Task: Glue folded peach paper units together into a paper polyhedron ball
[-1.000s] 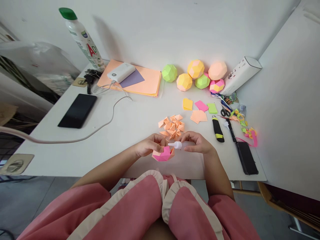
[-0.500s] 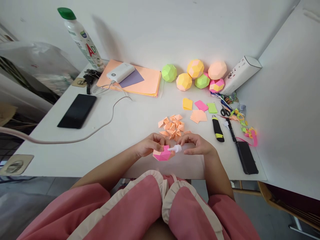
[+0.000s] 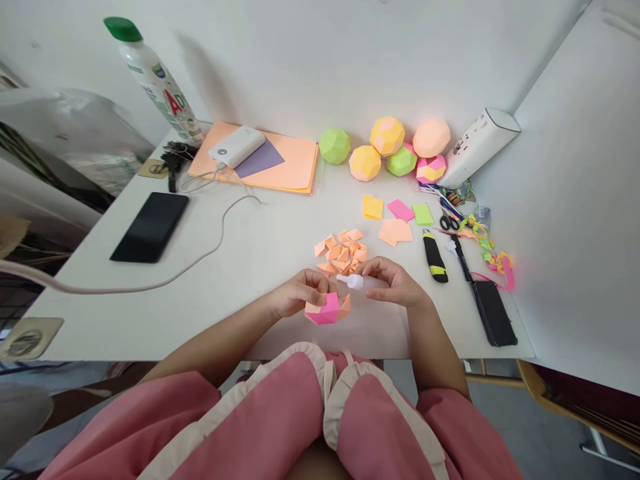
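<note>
Near the table's front edge, my left hand (image 3: pixel 303 293) pinches a partly built folded-paper ball (image 3: pixel 328 311) in pink and peach. My right hand (image 3: pixel 393 281) is closed around a glue bottle (image 3: pixel 367 283) with a white narrow nozzle. The nozzle tip points left, just above the paper ball and apart from it. Right behind both hands lies a pile of folded peach paper pieces (image 3: pixel 345 251). Part of the bottle's body is hidden by my right fingers.
Paper squares (image 3: pixel 396 231) lie behind the pile, with finished paper balls (image 3: pixel 387 137) along the wall. To the right are a box cutter (image 3: pixel 435 257), scissors (image 3: pixel 449 221) and a black case (image 3: pixel 493 313). A phone (image 3: pixel 150 227), a cable and a power bank (image 3: pixel 237 147) occupy the left.
My right hand has lifted the glue bottle's nozzle away from the paper ball, slightly back toward the pile. The left hand still holds the ball. The whole view has shifted slightly.
</note>
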The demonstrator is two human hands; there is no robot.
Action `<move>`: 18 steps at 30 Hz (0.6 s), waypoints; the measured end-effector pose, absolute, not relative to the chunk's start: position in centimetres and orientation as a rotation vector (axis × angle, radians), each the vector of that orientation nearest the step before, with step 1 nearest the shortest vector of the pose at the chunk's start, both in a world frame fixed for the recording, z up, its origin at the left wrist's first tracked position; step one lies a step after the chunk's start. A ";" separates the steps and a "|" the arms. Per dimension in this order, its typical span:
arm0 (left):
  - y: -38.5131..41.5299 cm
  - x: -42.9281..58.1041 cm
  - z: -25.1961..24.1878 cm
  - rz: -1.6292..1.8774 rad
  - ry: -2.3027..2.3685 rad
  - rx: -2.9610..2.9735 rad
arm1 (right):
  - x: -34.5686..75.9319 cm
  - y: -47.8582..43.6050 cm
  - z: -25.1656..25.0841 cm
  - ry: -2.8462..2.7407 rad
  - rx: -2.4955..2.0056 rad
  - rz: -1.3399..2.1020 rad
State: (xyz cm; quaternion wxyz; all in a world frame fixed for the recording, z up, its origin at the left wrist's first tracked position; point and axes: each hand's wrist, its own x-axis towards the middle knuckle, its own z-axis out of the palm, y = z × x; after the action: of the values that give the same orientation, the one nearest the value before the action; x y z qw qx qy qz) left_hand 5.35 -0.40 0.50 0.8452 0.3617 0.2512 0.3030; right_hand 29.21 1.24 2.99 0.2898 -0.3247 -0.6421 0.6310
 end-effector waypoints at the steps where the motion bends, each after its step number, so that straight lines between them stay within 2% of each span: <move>1: -0.4 5.4 0.5 0.636 0.518 0.765 | 29.3 1.3 2.9 -1.677 -0.909 1.650; 7: -0.4 5.2 0.1 0.627 0.489 0.761 | 29.5 1.8 2.3 -1.473 -1.116 1.484; 12: -0.4 5.0 -0.4 0.625 0.496 0.781 | 29.3 2.8 0.6 -1.187 -1.351 1.206; 18: -0.3 4.9 -0.4 0.621 0.470 0.790 | 29.7 3.8 -1.2 -1.166 -1.610 0.904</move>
State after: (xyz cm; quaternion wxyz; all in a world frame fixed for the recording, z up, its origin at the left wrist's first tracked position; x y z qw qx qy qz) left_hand 4.90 -0.30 -0.40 0.8499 0.3752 0.2232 0.2950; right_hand 29.70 3.78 -1.15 0.4609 -0.6542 -0.4739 0.3674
